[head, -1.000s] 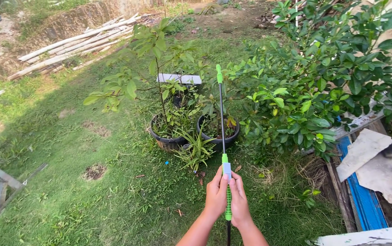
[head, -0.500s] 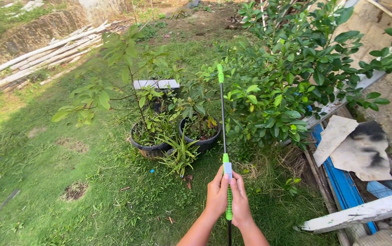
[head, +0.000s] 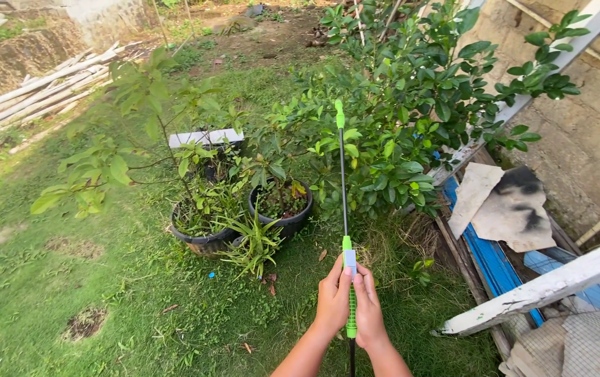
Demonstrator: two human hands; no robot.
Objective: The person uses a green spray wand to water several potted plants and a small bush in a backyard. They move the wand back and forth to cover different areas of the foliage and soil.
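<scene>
Both of my hands grip the green handle of a long spray wand (head: 342,181). My left hand (head: 332,300) wraps the handle from the left, my right hand (head: 369,311) from the right, thumbs near its grey trigger block. The thin black rod rises to a green nozzle tip that points into the leafy bush (head: 411,119) ahead. Two black plant pots (head: 202,239) (head: 286,223) with small plants stand on the grass to the left of the rod.
Blue sheets (head: 485,255), torn cardboard (head: 506,209) and a white plank (head: 544,290) lie at the right by a concrete wall (head: 593,132). Pale poles (head: 28,87) are stacked at the far left. A white board (head: 206,137) sits behind the pots.
The view has swung to the right: pots, bush and poles have slid leftward in frame, and more of the wall and white plank shows. My hands keep the same grip on the wand.
</scene>
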